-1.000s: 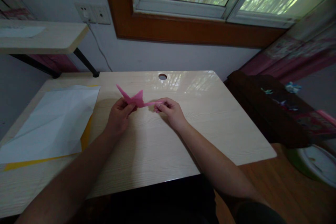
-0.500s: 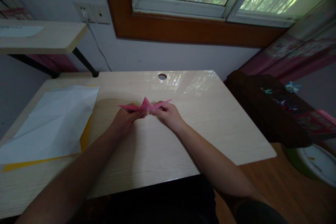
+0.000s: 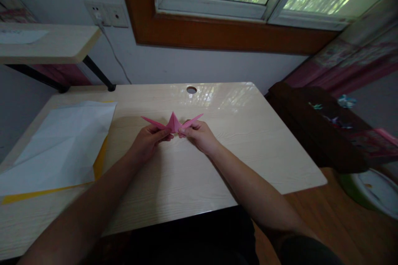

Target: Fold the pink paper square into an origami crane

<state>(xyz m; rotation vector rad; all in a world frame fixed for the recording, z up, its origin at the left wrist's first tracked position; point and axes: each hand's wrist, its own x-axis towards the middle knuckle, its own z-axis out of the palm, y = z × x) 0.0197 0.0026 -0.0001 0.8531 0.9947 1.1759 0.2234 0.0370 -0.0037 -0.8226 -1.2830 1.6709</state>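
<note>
Above the middle of the pale wooden desk (image 3: 192,174), both hands hold a folded pink paper figure (image 3: 173,123), which looks like an origami crane. A pointed peak rises at its centre, and a narrow point sticks out to each side. My left hand (image 3: 151,138) is closed on its left part, thumb on the near side. On the opposite part, my right hand (image 3: 198,134) pinches between thumb and fingers. The lower edge of the paper is partly hidden by the fingertips.
White creased sheets (image 3: 66,140) lie over yellow paper (image 3: 100,161) on the desk's left. A raised shelf (image 3: 62,45) stands behind them. The desk has a cable hole (image 3: 191,90) near its back edge. Dark furniture (image 3: 311,132) with small items stands at the right.
The paper figure's side points have tilted upward, most clearly on the left, and its centre peak stands slightly higher. Both hands keep their hold in nearly the same place.
</note>
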